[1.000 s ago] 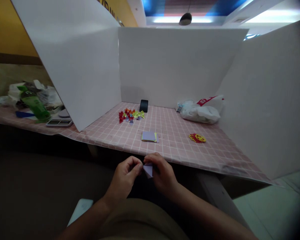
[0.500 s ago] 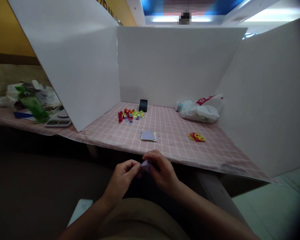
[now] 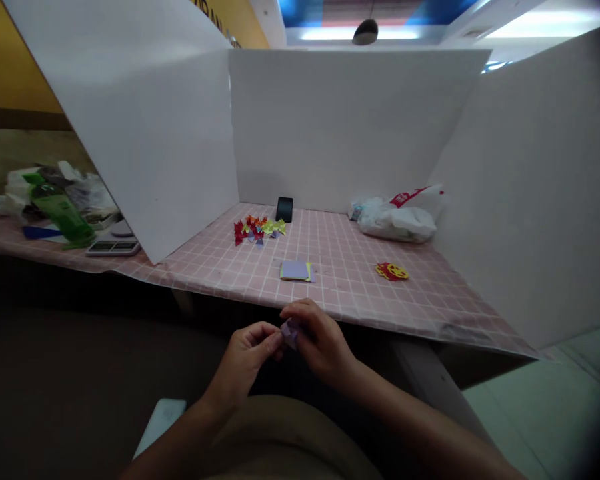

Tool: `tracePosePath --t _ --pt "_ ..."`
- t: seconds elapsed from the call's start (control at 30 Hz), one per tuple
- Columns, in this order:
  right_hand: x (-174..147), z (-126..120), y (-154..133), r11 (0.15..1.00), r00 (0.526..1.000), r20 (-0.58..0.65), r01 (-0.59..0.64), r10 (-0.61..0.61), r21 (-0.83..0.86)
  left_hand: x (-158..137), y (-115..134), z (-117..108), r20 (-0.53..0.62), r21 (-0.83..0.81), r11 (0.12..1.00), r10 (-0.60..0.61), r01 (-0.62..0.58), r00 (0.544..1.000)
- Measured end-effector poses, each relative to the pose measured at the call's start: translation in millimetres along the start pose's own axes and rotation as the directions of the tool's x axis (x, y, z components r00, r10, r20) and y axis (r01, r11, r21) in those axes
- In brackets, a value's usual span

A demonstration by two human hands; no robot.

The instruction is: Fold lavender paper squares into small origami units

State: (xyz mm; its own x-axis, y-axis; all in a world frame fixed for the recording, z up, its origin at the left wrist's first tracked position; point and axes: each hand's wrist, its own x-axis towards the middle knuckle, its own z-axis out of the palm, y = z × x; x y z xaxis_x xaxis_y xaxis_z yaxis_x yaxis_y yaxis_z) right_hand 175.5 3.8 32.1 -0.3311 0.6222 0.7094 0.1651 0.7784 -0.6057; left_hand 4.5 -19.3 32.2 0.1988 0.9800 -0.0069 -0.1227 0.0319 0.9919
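Observation:
A small folded piece of lilac paper [image 3: 291, 333] is held between my two hands, just in front of the table's near edge. My left hand [image 3: 253, 353] pinches its left side between thumb and fingertips. Around its right side, my right hand [image 3: 323, 340] closes with thumb and curled fingers, hiding part of the paper. Beyond the hands lies a stack of square paper sheets [image 3: 295, 271], lilac on top with yellow edges showing. Farther back sits a pile of small folded paper pieces [image 3: 255, 229] in red, orange, yellow and lilac.
Red and yellow flat cut-out shapes [image 3: 393, 271] lie on the right of the checked tablecloth [image 3: 340, 260]. A white plastic bag [image 3: 400, 220] and a dark phone [image 3: 285, 209] are at the back. White panels [image 3: 355, 127] enclose the table. Left outside stand a green bottle [image 3: 63, 212] and a scale [image 3: 113, 248].
The lilac paper has turned slightly between my fingers, and its folded faces look different. Both hands stay in nearly the same place. The view has shifted a little.

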Motion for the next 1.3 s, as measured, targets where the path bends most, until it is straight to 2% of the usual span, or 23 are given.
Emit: tracePosePath --t 0.1,0.2,0.3,0.4,0.53,0.7,0.83,0.9,1.0,1.1,1.3 --pt "1.7 -0.1 -2.9 0.983 0.987 -0.05 -0.146 0.152 0.115 0.3 -6.2 1.0 -0.097 -0.045 0.997 0.055 -0.059 0.994" --pt "4.9 -0.9 -5.4 0.916 0.942 -0.067 -0.299 0.328 0.268 1.2 -12.5 1.9 -0.198 -0.045 0.99 0.122 -0.133 0.973" --pt "7.6 -1.5 -7.1 0.802 0.871 0.042 -0.469 0.489 0.369 1.4 -15.6 2.4 -0.227 -0.006 0.978 0.201 -0.208 0.953" --pt "9.1 -2.0 -8.3 0.729 0.82 0.126 -0.558 0.559 0.397 0.9 -14.9 2.1 -0.202 0.036 0.97 0.242 -0.24 0.949" --pt "11.3 -4.7 -10.5 0.762 0.819 0.115 -0.567 0.562 0.313 0.0 -11.9 0.9 -0.149 0.059 0.974 0.224 -0.218 0.963" --pt "12.7 -8.5 -9.9 0.79 0.811 0.19 -0.583 0.553 0.189 -1.4 -10.2 -2.4 -0.197 0.032 0.969 0.246 -0.245 0.949" --pt "11.5 -9.4 -7.0 0.844 0.846 0.222 -0.519 0.485 0.132 -1.7 -7.3 -7.6 -0.099 0.128 0.954 0.284 -0.271 0.954" --pt "10.6 -9.6 -5.7 0.851 0.853 0.224 -0.507 0.472 0.135 -1.9 -5.6 -9.4 -0.075 0.161 0.951 0.278 -0.264 0.958" --pt "9.6 -9.3 -4.7 0.834 0.847 0.239 -0.52 0.475 0.185 -3.7 -3.5 -9.6 -0.081 0.191 0.949 0.271 -0.252 0.959" --pt "9.8 -8.7 -6.0 0.829 0.862 0.227 -0.502 0.454 0.247 -6.7 -1.6 -8.2 -0.096 0.238 0.938 0.281 -0.252 0.955" --pt "12.1 -9.4 -11.6 0.841 0.907 0.194 -0.42 0.375 0.341 -11.0 -0.7 -7.8 -0.115 0.412 0.848 0.411 -0.333 0.904"
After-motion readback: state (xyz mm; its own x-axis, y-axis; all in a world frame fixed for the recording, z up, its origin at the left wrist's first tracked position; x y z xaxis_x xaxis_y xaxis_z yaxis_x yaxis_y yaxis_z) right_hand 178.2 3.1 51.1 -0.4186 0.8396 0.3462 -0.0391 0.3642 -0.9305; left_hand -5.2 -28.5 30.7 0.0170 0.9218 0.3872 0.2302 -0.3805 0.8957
